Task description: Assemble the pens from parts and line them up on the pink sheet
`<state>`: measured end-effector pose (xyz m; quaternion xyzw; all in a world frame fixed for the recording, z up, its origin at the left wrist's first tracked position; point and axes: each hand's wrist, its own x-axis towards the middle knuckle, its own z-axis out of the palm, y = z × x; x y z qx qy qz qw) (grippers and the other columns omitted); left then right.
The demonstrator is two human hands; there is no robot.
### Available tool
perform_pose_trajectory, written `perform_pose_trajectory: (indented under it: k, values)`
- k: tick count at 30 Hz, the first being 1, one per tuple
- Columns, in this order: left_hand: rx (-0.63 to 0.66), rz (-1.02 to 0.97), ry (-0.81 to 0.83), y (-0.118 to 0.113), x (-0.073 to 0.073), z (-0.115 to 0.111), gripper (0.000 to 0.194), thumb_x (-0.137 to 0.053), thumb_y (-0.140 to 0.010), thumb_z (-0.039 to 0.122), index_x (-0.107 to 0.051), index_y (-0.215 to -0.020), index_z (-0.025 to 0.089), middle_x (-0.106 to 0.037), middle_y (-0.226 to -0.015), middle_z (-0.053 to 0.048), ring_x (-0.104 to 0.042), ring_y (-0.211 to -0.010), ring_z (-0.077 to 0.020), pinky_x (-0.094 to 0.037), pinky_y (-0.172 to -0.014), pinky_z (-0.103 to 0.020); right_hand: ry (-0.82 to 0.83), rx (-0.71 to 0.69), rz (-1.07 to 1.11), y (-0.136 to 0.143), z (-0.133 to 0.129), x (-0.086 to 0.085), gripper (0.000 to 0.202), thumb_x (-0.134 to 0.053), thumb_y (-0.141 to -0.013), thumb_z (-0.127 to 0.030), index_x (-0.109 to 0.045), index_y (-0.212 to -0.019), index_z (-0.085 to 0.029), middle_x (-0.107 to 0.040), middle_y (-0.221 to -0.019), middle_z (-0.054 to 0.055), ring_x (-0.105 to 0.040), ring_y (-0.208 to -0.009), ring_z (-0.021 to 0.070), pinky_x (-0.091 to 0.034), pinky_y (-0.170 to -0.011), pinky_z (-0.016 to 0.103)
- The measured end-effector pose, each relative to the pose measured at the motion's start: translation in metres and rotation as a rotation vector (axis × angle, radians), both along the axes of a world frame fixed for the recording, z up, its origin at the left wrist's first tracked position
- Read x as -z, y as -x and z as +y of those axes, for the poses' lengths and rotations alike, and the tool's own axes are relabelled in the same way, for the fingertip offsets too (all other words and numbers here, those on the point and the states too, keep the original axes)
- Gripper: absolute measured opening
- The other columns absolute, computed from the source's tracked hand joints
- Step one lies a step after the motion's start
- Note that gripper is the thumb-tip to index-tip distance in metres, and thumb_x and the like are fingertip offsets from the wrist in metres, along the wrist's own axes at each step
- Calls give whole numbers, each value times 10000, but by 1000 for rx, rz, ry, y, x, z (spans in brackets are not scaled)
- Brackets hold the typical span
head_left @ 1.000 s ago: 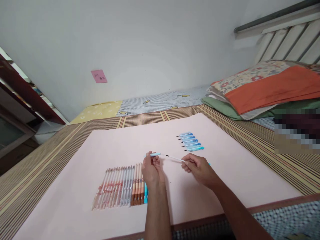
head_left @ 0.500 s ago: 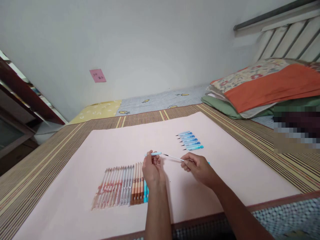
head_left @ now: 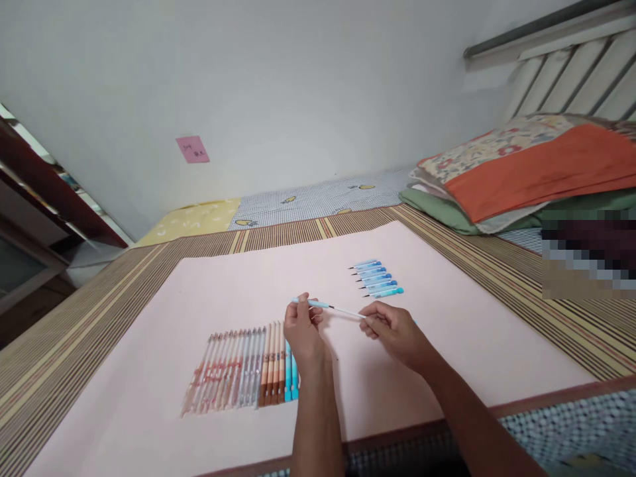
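Joining seems underway: blue tube [head_left: 318,304] is pinched by left hand [head_left: 304,331], white stick [head_left: 348,312] by right hand [head_left: 392,329]; straight alignment is needed.

Left hand [head_left: 304,334] pinching blue tube [head_left: 318,304], right hand [head_left: 395,332] gripping white rod [head_left: 349,313] — ends meeting, rowed pens [head_left: 236,368] nearby

The tube [head_left: 318,304] is light blue, the mat [head_left: 99,305] brown-striped

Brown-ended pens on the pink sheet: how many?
4 brown-ended pens, side by side in the lower row, between the clear pens and turquoise pens. The left hand and forearm could hide others.
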<state>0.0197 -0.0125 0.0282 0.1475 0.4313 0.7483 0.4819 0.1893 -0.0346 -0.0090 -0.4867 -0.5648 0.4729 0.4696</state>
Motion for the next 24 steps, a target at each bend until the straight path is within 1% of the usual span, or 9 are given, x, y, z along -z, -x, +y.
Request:
perform_pose_trajectory:
  k: [4, 8, 10, 12, 16, 18, 21, 24]
  values:
    - [37, 51, 37, -2, -1, 0, 415, -858, -601, 438, -653, -791, 131, -665, -677, -4, -562, -516, -69, -385, -487, -172, -45, 23, -11, 1, -1, -5, 115, -618, -873, -289, -677, -914, -200, -672, -768, 22, -579, -717, 164, -472, -671, 296]
    - [129, 91, 51, -6, 3, -1, 426, -877, -584, 450, -599, -683, 142, -622, -594, 18, -548, -479, -74, -362, -467, -178, -40, 51, -6, 4, -2, -8, 140, -645, -869, -330, -673, -911, -200, -696, -778, 34, -605, -712, 170, -500, -673, 303]
    - [184, 121, 42, -9, 6, -2, 417, -878, -589, 444, -599, -668, 144, -613, -577, 20, -553, -490, -80, -373, -479, -181, -29, 55, 8, 8, -3, -10, 164, -648, -868, -349, -669, -924, -196, -718, -798, 47, -627, -701, 174, -517, -671, 313]
    - [249, 150, 27, -11, 7, -3, 395, -875, -598, 439, -641, -696, 135, -614, -580, 18, -561, -516, -85, -398, -508, -187, -27, 52, 37, 11, -4, -13, 198, -647, -868, -374, -658, -942, -191, -735, -805, 59, -643, -682, 179, -529, -661, 323]
    - [382, 177, -15, -15, 3, -7, 422, -853, -633, 454, -742, -850, 110, -645, -628, -5, -584, -585, -97, -456, -604, -215, -39, 57, 170, 15, -6, -17, 305, -671, -856, -465, -634, -973, -186, -746, -787, 70, -662, -647, 188, -552, -645, 349]
    - [424, 195, -39, -15, 0, -8, 436, -843, -651, 458, -754, -890, 105, -665, -651, -20, -594, -606, -104, -475, -644, -232, -35, 62, 231, 14, -6, -17, 334, -700, -839, -492, -633, -963, -188, -749, -784, 70, -671, -643, 191, -561, -644, 356]
    - [471, 221, -58, -13, -2, -9, 435, -844, -658, 451, -750, -900, 103, -684, -661, -33, -611, -615, -114, -491, -664, -246, -28, 59, 275, 11, -6, -16, 335, -730, -824, -493, -640, -934, -190, -752, -777, 69, -677, -638, 189, -565, -637, 353]
    - [510, 170, -35, -9, -1, -9, 468, -886, -594, 445, -729, -879, 108, -699, -664, -41, -641, -615, -129, -499, -639, -244, -38, 76, 284, 6, -4, -17, 338, -738, -822, -495, -649, -924, -186, -748, -764, 70, -671, -620, 185, -561, -612, 342]
